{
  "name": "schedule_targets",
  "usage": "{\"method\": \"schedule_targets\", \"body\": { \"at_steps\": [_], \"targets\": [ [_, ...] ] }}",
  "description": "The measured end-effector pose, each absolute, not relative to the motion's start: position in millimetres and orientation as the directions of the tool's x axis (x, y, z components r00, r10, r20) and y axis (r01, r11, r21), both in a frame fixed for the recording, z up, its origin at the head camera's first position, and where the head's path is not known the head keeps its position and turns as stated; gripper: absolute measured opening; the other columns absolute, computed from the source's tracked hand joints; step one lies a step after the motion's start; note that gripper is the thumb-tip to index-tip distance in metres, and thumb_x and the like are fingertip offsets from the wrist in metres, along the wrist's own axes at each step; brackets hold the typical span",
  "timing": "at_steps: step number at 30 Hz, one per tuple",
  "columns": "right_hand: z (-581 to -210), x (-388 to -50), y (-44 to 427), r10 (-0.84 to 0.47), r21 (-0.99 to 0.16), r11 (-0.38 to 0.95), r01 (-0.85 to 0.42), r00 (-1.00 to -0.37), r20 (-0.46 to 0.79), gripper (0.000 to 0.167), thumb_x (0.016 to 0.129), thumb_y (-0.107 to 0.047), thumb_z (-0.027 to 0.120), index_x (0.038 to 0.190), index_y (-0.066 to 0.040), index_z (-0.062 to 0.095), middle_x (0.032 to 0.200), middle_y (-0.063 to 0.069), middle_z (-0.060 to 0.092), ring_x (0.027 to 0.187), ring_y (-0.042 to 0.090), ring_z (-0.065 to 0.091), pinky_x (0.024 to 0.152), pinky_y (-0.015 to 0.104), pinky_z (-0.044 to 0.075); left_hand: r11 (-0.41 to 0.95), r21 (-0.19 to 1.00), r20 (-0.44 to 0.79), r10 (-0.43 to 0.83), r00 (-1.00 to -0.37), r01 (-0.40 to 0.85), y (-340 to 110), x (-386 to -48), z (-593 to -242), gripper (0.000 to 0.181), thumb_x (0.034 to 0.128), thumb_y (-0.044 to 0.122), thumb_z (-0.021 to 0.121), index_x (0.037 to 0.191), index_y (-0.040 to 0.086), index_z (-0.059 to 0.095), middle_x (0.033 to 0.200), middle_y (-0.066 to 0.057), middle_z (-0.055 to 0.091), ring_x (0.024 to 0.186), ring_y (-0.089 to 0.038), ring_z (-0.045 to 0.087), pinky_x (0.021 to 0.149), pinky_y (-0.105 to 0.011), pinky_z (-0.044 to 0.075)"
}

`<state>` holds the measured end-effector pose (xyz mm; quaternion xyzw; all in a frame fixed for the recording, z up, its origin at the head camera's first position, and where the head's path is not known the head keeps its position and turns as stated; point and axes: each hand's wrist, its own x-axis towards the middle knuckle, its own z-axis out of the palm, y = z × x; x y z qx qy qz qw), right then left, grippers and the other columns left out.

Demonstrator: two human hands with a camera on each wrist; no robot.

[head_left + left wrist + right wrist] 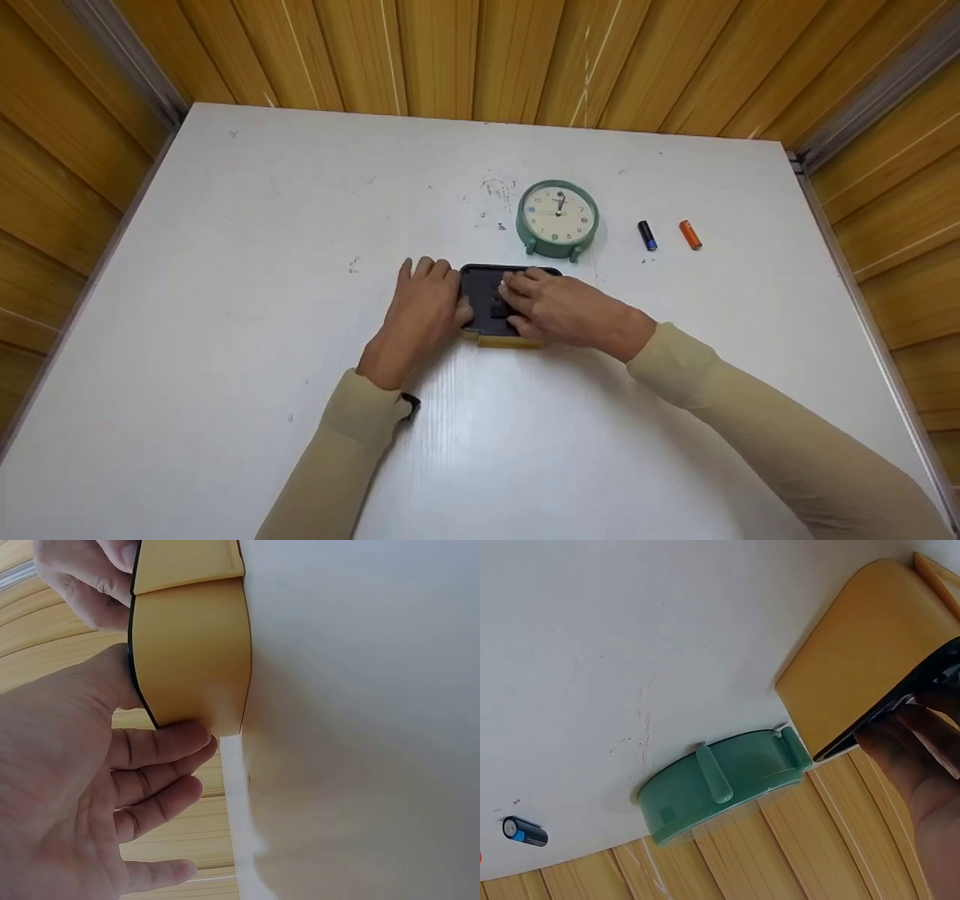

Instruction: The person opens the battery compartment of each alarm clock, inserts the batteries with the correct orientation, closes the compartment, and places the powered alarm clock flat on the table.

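Note:
A yellow rounded box (191, 652) sits on the white table, its black back panel (480, 300) facing up. My left hand (429, 300) holds the box's left end, thumb over the black rim and index finger against the yellow side. The left hand's other fingers (161, 808) are spread off to the side. My right hand (566, 306) lies over the panel's right half with bent fingers touching it. Whether these fingers pinch a small part is hidden. Just behind the box, a round green alarm clock (558, 214) leans back, dial up.
To the right of the green clock lie a black and blue battery (647, 235) and an orange battery (690, 235). The white table (285, 225) is bordered by wood-patterned walls (435, 60) at the back and on both sides.

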<state>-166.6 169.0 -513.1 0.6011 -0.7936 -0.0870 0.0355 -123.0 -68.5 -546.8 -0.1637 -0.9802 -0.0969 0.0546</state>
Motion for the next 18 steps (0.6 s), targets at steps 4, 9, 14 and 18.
{"method": "schedule_targets", "body": {
  "at_steps": [4,9,14,18],
  "targets": [
    [-511.8,-166.5,170.1,-0.937,0.065,0.345,-0.936,-0.348,-0.036,0.041,0.108,-0.019,0.061,0.138,0.009,0.065,0.139,0.025,0.064,0.124,0.04,0.061,0.104,0.046,0.052,0.924,0.213,0.127,0.295,-0.947,0.316,-68.3,-124.2,-546.5,0.034,0.1031,0.025,0.064,0.119,-0.005,0.07,0.119,-0.018,0.067,0.119,-0.039,0.057,0.114,-0.064,0.036],
    [-512.1,-165.1,170.6,-0.92,0.027,0.389,-0.921,-0.39,-0.032,0.042,0.11,-0.021,0.057,0.14,0.009,0.063,0.142,0.025,0.062,0.13,0.039,0.059,0.108,0.046,0.049,0.921,0.234,0.138,0.285,-0.948,0.311,-69.2,-125.0,-548.2,0.032,0.1025,0.023,0.063,0.117,-0.005,0.071,0.118,-0.018,0.068,0.118,-0.039,0.057,0.113,-0.064,0.037],
    [-514.2,-164.5,173.2,-0.913,0.011,0.408,-0.913,-0.408,0.008,0.035,0.107,-0.017,0.064,0.136,0.004,0.067,0.141,0.022,0.064,0.13,0.034,0.061,0.105,0.044,0.051,0.916,0.242,0.143,0.291,-0.946,0.318,-70.2,-125.9,-548.4,0.031,0.1018,0.023,0.063,0.115,-0.004,0.07,0.116,-0.018,0.068,0.115,-0.038,0.057,0.113,-0.064,0.037],
    [-519.0,-163.0,175.3,-0.909,-0.024,0.406,-0.913,-0.407,0.088,0.028,0.105,-0.017,0.069,0.126,0.001,0.072,0.133,0.019,0.069,0.123,0.031,0.067,0.1,0.044,0.055,0.914,0.248,0.144,0.294,-0.945,0.322,-70.7,-125.4,-548.9,0.029,0.1029,0.023,0.063,0.114,-0.003,0.07,0.115,-0.018,0.068,0.115,-0.039,0.057,0.113,-0.064,0.037]
  ]
}}
